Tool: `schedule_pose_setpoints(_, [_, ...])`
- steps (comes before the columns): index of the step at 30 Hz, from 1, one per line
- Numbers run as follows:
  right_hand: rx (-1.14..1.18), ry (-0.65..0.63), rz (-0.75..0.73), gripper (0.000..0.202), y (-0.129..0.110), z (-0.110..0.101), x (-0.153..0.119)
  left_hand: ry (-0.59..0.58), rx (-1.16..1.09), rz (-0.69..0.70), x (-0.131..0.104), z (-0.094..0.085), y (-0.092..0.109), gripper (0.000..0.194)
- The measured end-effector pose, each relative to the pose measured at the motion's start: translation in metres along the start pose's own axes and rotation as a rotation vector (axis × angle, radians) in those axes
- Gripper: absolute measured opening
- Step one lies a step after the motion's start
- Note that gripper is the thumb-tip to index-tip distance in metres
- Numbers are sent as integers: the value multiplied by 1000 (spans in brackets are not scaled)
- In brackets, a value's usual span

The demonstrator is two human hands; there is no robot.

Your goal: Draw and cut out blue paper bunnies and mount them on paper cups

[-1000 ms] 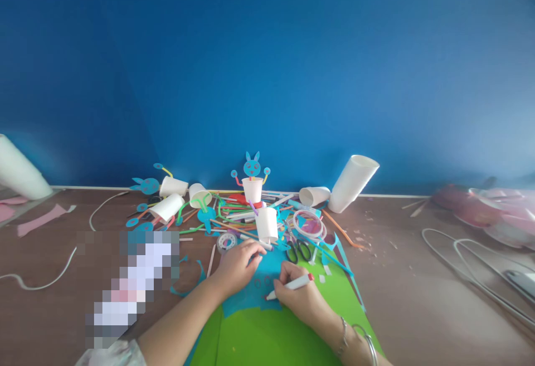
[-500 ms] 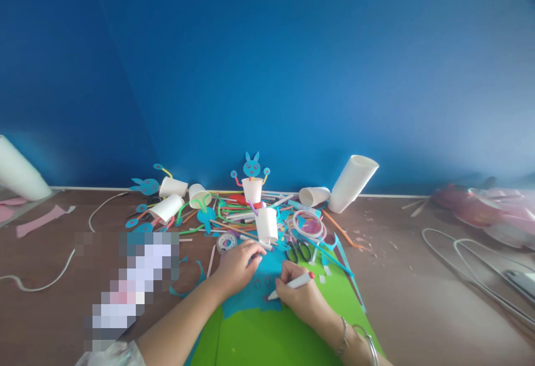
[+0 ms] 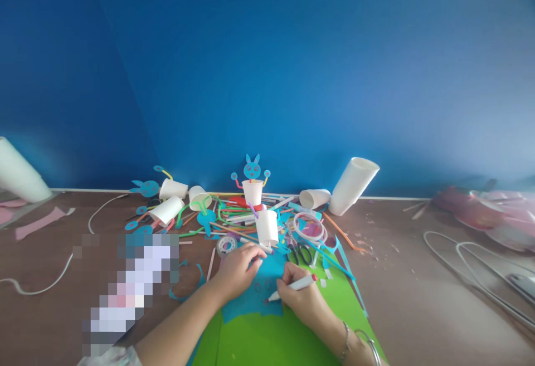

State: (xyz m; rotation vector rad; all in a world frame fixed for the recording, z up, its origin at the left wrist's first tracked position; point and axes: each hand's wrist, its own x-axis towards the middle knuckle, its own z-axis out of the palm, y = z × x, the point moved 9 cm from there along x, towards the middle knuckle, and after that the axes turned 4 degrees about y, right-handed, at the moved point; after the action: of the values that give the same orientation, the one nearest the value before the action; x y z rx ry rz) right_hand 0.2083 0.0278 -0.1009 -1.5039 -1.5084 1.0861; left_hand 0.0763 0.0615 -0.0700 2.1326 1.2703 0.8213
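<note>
A white marker with a red end (image 3: pixel 298 283) is gripped in my right hand (image 3: pixel 303 296), its tip on a blue paper sheet (image 3: pixel 246 306). Small reddish outlines, some round, show on that sheet near the tip. My left hand (image 3: pixel 242 268) rests at the sheet's upper left with its fingers somewhat spread and holds nothing. Beneath the blue sheet lies green paper (image 3: pixel 259 338). Just beyond my hands a white paper cup (image 3: pixel 266 228) with a purple straw stands over a pile of straws.
Behind stands a cup with a blue rabbit head (image 3: pixel 252 192). Tipped cups (image 3: pixel 166 210) lie left. Scissors (image 3: pixel 300 253), a tape roll (image 3: pixel 226 245) and a ring-shaped roll (image 3: pixel 310 227) are near the sheet. A white roll (image 3: pixel 354 186) leans by the blue wall; a cable (image 3: pixel 460 263) lies right.
The view has shifted very slightly. My right hand and the marker appear almost where they were, and my left hand has stayed in place.
</note>
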Motion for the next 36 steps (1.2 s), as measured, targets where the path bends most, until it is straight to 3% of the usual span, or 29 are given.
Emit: schedule_pose_setpoints(36, [-25,-30,7,19,1,4,0,-8,7,-6,-2,-1,2,20])
